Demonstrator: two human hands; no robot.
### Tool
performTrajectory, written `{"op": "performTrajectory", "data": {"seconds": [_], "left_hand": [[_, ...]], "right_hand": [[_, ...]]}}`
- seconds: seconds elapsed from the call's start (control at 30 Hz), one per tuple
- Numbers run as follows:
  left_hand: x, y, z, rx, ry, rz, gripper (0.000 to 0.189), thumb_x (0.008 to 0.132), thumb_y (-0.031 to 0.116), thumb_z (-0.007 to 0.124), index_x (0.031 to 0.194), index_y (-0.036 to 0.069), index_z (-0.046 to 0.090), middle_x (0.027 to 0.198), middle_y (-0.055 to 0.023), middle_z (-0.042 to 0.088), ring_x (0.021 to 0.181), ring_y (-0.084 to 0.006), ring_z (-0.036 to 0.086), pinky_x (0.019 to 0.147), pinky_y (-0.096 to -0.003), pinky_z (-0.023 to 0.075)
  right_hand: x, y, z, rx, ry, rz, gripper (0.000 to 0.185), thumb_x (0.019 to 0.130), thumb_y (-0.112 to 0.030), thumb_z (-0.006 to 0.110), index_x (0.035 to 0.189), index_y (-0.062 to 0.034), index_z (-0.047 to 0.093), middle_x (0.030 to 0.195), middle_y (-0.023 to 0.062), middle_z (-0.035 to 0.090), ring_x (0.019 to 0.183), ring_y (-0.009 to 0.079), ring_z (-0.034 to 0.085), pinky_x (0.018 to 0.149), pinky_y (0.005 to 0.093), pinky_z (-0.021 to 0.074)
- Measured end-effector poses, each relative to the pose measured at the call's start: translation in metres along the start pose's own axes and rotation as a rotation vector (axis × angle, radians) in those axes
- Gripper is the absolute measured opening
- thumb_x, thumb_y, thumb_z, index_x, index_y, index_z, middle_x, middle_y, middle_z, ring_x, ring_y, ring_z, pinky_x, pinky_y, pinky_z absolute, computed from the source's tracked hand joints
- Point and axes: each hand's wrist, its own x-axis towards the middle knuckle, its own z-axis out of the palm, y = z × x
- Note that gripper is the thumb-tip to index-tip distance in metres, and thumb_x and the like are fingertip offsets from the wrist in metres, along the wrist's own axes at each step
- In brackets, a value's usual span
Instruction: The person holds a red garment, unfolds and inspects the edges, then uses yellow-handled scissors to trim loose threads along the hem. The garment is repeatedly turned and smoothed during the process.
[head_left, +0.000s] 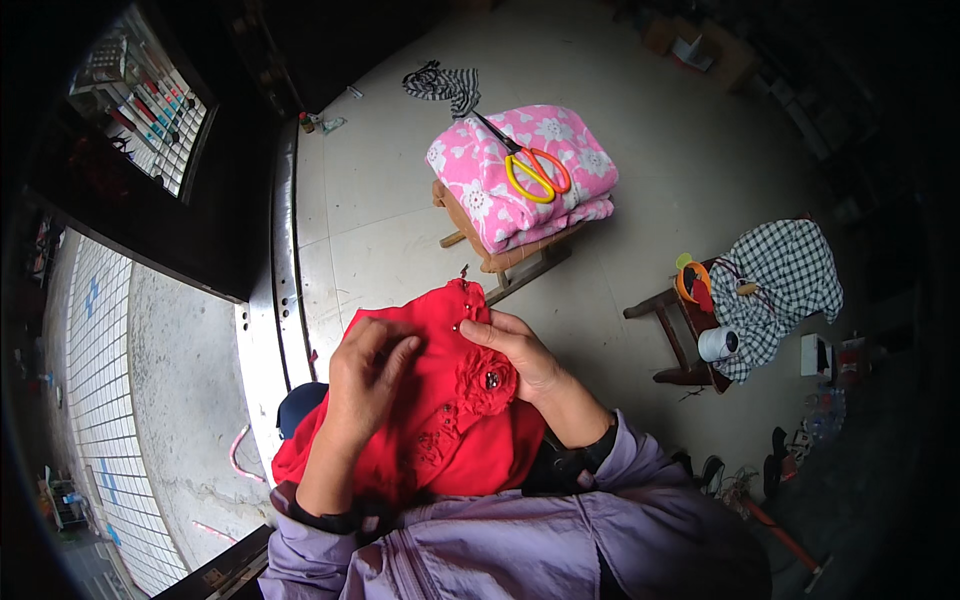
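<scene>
A red cloth garment (390, 442) lies spread over my lap. Gathered trim with small beads runs along it, and a fabric rosette (484, 381) with a beaded centre sits on that trim. My right hand (525, 356) grips the garment's trimmed edge, thumb on top beside a small bead and fingers underneath. Over the left part of the red cloth is my left hand (367, 375), its fingers curled and the thumb pointing toward the other hand. Whether a needle or thread is between those fingertips is too small to tell.
Ahead, a stool (499, 262) bears a folded pink floral blanket (450, 161) with scissors (541, 174) on top. To the right, a wooden stool (667, 330) carries checked cloth (787, 262), an orange container (691, 283) and a white thread spool (718, 344). A doorway threshold (281, 247) runs at left.
</scene>
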Motion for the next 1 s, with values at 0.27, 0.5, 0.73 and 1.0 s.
{"op": "performTrajectory", "data": {"seconds": [0.27,0.5,0.73,1.0], "left_hand": [[0.005,0.001,0.003,0.069,-0.16,0.086,0.01,0.082,-0.001,0.071,0.092,0.0,0.069,0.084,-0.0088,0.064,0.079,-0.0211,0.06,0.071,-0.0305,0.048],[0.001,-0.002,0.003,0.069,-0.176,0.104,0.011,0.081,-0.001,0.072,0.092,0.0,0.069,0.083,-0.0082,0.063,0.081,-0.0209,0.06,0.072,-0.0303,0.0478],[0.005,-0.004,0.007,-0.193,-0.043,-0.072,0.013,0.085,0.001,0.07,0.098,0.0,0.068,0.09,-0.0082,0.063,0.088,-0.0177,0.062,0.08,-0.0278,0.0491],[0.022,0.001,0.011,-0.155,-0.084,0.1,0.028,0.087,0.003,0.069,0.114,0.0,0.066,0.099,-0.0104,0.064,0.093,-0.0204,0.064,0.086,-0.0289,0.0497]], "right_hand": [[0.011,-0.005,0.0,-0.115,-0.01,0.009,0.023,0.091,-0.018,0.069,0.11,-0.0052,0.066,0.099,0.0002,0.068,0.091,0.0087,0.064,0.083,0.0254,0.0505],[0.01,-0.009,0.006,-0.177,-0.08,-0.036,0.022,0.091,-0.012,0.066,0.112,-0.0042,0.064,0.104,0.0008,0.067,0.096,0.0091,0.062,0.089,0.0265,0.0493],[0.008,-0.004,0.004,-0.042,0.045,0.032,0.024,0.091,-0.012,0.066,0.114,-0.0066,0.065,0.105,0.0015,0.068,0.096,0.0101,0.063,0.086,0.0273,0.0511],[-0.002,0.001,0.004,-0.074,0.048,-0.024,0.023,0.09,-0.012,0.065,0.113,-0.0057,0.067,0.103,0.0026,0.069,0.093,0.0121,0.065,0.085,0.0286,0.0522]]}}
